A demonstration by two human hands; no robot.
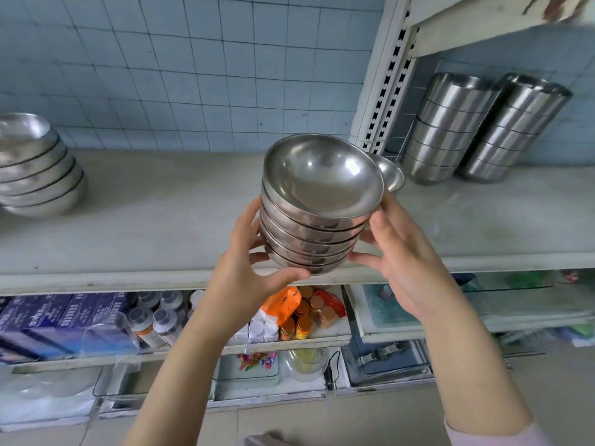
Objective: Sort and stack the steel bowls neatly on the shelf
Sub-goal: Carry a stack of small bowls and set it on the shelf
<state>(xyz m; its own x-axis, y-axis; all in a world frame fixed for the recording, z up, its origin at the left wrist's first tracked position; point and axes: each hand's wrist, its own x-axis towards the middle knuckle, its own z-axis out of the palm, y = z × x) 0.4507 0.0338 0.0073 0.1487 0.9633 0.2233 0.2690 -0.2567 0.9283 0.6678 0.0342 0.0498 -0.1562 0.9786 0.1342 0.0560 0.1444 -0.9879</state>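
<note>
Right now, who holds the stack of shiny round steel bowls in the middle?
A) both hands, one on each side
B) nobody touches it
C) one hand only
A: the left hand and the right hand grip opposite sides of the stack of shiny round steel bowls.

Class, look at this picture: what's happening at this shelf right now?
A person grips a nested stack of steel bowls from both sides, left hand and right hand, at the front edge of the shelf. Another bowl stack sits at the shelf's left end, and two taller steel stacks stand at its right.
</note>
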